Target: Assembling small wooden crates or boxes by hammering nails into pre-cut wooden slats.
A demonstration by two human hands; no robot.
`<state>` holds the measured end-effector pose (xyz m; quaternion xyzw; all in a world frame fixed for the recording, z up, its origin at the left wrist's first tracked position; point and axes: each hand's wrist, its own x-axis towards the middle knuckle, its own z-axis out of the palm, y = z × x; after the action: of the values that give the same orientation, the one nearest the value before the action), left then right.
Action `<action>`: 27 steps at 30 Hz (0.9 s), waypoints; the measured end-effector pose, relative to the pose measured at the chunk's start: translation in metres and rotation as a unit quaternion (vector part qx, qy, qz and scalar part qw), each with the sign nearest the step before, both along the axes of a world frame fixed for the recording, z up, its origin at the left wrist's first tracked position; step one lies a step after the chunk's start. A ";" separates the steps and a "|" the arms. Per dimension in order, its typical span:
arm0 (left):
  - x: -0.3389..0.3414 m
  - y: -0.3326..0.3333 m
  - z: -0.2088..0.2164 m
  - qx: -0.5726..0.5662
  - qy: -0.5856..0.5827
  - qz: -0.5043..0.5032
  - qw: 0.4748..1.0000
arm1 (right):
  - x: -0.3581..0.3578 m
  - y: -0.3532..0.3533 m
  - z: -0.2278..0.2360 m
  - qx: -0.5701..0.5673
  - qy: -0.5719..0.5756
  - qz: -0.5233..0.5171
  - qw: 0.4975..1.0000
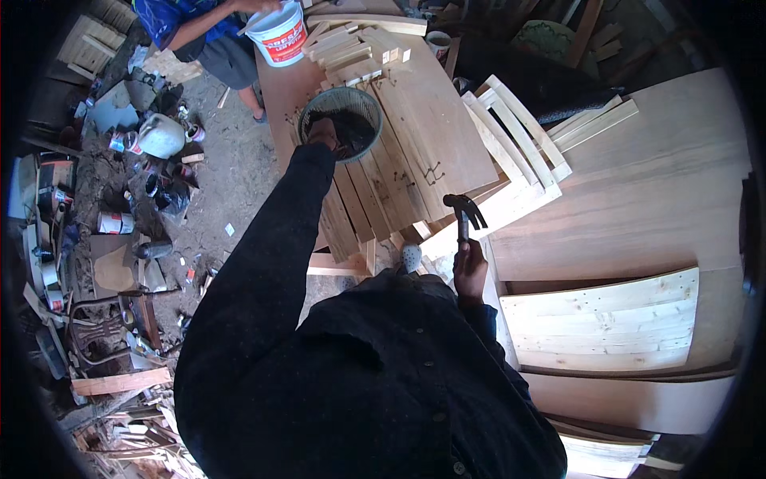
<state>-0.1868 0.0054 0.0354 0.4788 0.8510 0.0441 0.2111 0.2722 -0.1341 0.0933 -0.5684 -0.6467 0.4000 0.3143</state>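
Note:
My left hand reaches down into a round green-blue basket standing on the boards. Dark contents fill its bottom, too small to make out. The fingers of that hand are mostly hidden. In my right hand is a claw hammer, gripped by its handle with the head up, near the boards' right front end. Several wooden planks lie side by side under the basket. Small dark nails are scattered on them in little groups.
Across the table, a person in a blue shirt has a hand at a white and red bucket. Short wood pieces are piled beside it. Wooden frames and panels lie at right; clutter covers the left floor.

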 end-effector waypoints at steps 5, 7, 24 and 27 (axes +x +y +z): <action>-0.006 0.012 -0.017 0.002 0.036 -0.003 0.999 | 0.001 0.004 -0.015 0.002 0.016 0.006 1.000; -0.019 0.009 -0.030 0.051 0.053 -0.010 0.997 | -0.001 0.004 -0.014 0.002 0.020 0.015 1.000; -0.006 0.034 0.023 -0.160 0.051 -0.020 0.986 | 0.001 -0.005 -0.009 -0.008 0.014 0.010 1.000; -0.003 0.027 0.030 -0.080 -0.294 0.207 0.930 | 0.001 -0.005 -0.009 -0.001 0.018 -0.002 1.000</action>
<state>-0.1894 0.0322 0.0655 0.2395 0.8314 0.1580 0.4758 0.2732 -0.1392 0.0843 -0.5626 -0.6398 0.4099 0.3258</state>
